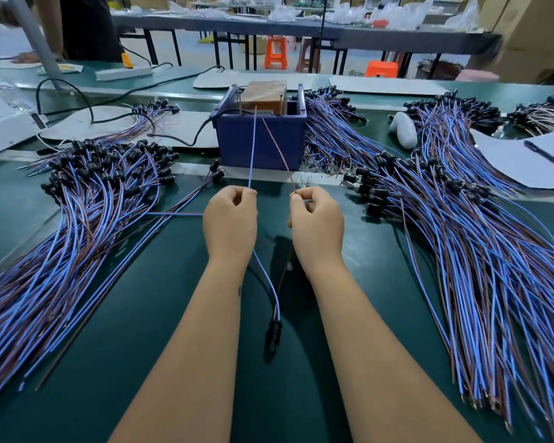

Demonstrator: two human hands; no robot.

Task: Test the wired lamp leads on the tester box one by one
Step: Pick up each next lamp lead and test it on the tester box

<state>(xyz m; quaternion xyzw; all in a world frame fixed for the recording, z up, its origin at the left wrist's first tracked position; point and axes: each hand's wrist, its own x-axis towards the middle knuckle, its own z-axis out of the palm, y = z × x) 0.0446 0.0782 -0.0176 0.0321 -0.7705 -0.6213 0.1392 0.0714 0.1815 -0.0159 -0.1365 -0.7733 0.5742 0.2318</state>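
Where my blue wire (252,145) and brown wire (277,148) meet the tester box (259,142), upper centre, I cannot resolve. Lead bundles (493,266) run off the right edge; background benches blur.

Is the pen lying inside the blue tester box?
No. The pen lies on a white sheet at the right of the bench, well apart from the blue tester box.
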